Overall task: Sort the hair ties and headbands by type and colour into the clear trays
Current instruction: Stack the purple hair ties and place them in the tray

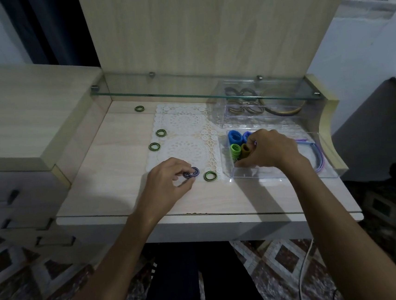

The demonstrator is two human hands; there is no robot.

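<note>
Head view: my left hand (168,179) pinches a small bunch of purple ties (191,172) at its fingertips, just above the desk (113,182). My right hand (268,149) is curled down inside the near clear tray (255,177), fingers among the upright blue (234,136), green (235,150) and olive rolls (246,150); whether it actually holds one I cannot tell. A purple headband (319,155) lies at that tray's right end. Green-and-black ties lie loose: one (210,175) just beside the purple bunch, others further left (154,146). The far tray (237,119) sits under the glass shelf (186,94). My worry: the pinch looks light, so a tie could slip out in transit, and my right hand could topple the packed rolls.
</note>
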